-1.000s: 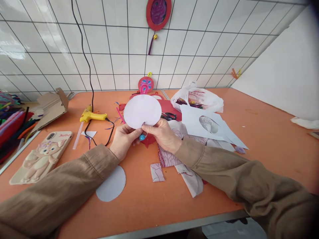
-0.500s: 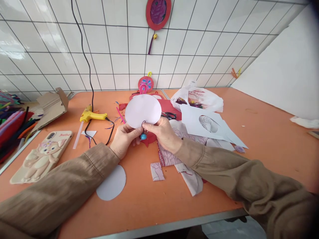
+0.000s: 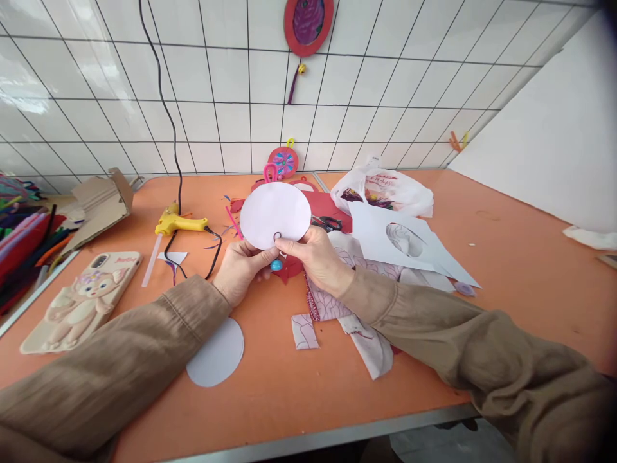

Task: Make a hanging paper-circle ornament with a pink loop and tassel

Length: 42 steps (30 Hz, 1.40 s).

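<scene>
A white paper disc (image 3: 276, 215) is held up over the orange table between both hands. My left hand (image 3: 241, 270) pinches its lower left edge, the other fingers curled behind. My right hand (image 3: 321, 257) grips the lower right edge, its thumb pressing near a small dark cord loop (image 3: 277, 236) that lies on the disc. Just below the thumbs hangs a blue bead (image 3: 276, 265). A pink pipe-cleaner loop (image 3: 270, 172) shows above the disc's top edge. Another white disc (image 3: 216, 354) lies on the table by the left sleeve.
At the left are a yellow glue gun (image 3: 178, 223), a phone (image 3: 84, 302) and cardboard (image 3: 103, 206). Scissors (image 3: 328, 223), patterned fabric (image 3: 332, 299), cut white paper (image 3: 371, 238) and a plastic bag (image 3: 409, 196) lie at centre and right.
The dark cord now forms a smaller loop near the disc's lower edge, and its length down to the bead no longer shows. The pink loop behind has shifted slightly left.
</scene>
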Each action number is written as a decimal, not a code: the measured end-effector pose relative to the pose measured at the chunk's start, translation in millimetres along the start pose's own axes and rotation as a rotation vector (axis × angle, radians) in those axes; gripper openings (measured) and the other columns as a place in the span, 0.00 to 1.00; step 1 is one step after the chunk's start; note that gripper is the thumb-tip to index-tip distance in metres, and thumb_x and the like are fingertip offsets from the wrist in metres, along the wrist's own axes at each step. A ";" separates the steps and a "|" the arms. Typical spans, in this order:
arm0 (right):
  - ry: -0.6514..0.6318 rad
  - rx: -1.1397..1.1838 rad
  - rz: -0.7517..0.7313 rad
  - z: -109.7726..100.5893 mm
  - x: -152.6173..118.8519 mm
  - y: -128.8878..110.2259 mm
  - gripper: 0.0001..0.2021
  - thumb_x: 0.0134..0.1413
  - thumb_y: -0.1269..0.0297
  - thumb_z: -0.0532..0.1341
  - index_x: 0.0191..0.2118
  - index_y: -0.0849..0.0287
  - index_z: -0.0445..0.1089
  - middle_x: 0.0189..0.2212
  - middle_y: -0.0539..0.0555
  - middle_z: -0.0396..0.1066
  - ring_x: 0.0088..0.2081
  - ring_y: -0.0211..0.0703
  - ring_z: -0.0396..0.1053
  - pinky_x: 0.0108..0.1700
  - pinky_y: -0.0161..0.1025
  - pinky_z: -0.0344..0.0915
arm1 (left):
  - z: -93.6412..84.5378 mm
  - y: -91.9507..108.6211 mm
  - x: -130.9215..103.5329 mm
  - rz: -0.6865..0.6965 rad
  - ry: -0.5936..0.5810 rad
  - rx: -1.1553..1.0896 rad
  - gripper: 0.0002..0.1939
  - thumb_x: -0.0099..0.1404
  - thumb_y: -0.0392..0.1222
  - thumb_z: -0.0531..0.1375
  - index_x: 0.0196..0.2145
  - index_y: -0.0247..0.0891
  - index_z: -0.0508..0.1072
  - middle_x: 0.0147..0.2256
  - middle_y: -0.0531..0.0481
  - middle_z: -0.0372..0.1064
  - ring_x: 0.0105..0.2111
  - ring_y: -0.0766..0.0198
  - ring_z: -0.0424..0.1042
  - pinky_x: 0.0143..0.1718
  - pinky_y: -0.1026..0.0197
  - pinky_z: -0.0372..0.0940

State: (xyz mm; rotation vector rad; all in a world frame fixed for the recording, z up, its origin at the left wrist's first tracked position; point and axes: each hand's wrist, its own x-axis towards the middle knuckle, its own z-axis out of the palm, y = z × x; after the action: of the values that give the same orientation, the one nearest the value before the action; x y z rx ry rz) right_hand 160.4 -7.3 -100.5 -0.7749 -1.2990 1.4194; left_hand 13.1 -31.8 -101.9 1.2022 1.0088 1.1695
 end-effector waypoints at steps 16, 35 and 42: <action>0.006 -0.028 0.008 1.1 0.3 0.8 0.14 0.38 0.58 0.72 0.29 0.63 0.75 0.22 0.52 0.74 0.24 0.40 0.71 0.27 0.39 0.71 | 1.7 0.9 -0.4 0.009 0.023 0.013 0.22 0.46 0.55 0.72 0.25 0.32 0.76 0.20 0.49 0.71 0.15 0.72 0.60 0.15 0.66 0.52; -0.045 0.003 -0.031 2.1 -2.0 2.9 0.11 0.44 0.58 0.70 0.31 0.61 0.75 0.24 0.52 0.75 0.25 0.42 0.72 0.31 0.42 0.74 | 0.3 -2.1 -0.1 0.002 0.021 -0.010 0.20 0.45 0.55 0.72 0.22 0.33 0.78 0.18 0.50 0.68 0.16 0.73 0.58 0.17 0.67 0.50; -0.065 -0.014 -0.043 0.5 -0.9 4.6 0.14 0.42 0.56 0.71 0.30 0.62 0.75 0.24 0.52 0.75 0.27 0.41 0.72 0.32 0.40 0.73 | 3.6 1.0 -0.6 -0.002 0.062 -0.095 0.21 0.41 0.54 0.74 0.21 0.33 0.77 0.17 0.52 0.68 0.16 0.74 0.57 0.17 0.68 0.49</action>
State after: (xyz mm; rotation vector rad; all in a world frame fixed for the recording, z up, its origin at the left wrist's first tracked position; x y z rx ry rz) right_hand 159.0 -7.9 -104.9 -0.7110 -1.3686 1.4123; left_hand 16.4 -32.9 -100.4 1.0956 0.9888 1.2464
